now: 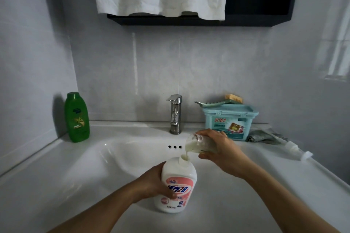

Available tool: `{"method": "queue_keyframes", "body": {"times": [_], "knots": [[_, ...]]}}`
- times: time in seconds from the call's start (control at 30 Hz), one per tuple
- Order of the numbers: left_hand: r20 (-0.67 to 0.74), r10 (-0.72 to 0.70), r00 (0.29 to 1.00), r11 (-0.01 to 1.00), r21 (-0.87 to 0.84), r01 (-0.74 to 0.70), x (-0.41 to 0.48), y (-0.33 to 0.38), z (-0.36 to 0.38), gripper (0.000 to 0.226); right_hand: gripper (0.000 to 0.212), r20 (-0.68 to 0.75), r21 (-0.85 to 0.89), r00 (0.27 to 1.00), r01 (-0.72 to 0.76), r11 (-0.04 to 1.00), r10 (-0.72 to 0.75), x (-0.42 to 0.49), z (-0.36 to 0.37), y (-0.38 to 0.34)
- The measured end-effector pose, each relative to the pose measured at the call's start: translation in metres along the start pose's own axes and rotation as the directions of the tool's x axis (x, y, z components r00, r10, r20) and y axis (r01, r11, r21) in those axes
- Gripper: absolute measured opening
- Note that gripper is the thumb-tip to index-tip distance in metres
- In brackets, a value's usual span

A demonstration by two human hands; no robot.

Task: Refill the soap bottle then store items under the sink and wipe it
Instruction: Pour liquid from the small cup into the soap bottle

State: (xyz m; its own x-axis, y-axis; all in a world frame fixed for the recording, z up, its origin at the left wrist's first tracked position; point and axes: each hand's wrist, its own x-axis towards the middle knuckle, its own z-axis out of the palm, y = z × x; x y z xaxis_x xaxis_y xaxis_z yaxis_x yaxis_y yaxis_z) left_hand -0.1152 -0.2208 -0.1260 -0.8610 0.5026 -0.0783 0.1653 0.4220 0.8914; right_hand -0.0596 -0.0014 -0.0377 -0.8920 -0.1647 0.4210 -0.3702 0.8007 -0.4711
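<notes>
Head view, lower centre: gripping the soap bottle point(178, 179) with the left hand point(157, 181), fingers curled round its body, above the sink point(85, 166). Just right of centre, tipping a clear cup point(193, 143) clasped in the right hand point(223, 147), pouring white soap into the open neck. Pour slowly, lip just over the neck, stopping short of overflow.

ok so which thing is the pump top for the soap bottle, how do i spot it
Start at the faucet behind the sink and follow the counter right, past the teal box and the crumpled grey cloth. The pump top lies on its side just beyond the cloth, the only small white plastic piece there.
</notes>
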Motion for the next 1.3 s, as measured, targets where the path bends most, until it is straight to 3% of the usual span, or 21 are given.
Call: {"method": "queue_keyframes", "body": {"times": [1.3], "knots": [[0.01, 0.005, 1.0, 1.0, 0.005, -0.005, 0.002, -0.0026, -0.0004, 0.072, 0.052, 0.003, 0.001, 1.0, -0.007, 1.0, 0.007, -0.0006, -0.0006, -0.0015]]}}
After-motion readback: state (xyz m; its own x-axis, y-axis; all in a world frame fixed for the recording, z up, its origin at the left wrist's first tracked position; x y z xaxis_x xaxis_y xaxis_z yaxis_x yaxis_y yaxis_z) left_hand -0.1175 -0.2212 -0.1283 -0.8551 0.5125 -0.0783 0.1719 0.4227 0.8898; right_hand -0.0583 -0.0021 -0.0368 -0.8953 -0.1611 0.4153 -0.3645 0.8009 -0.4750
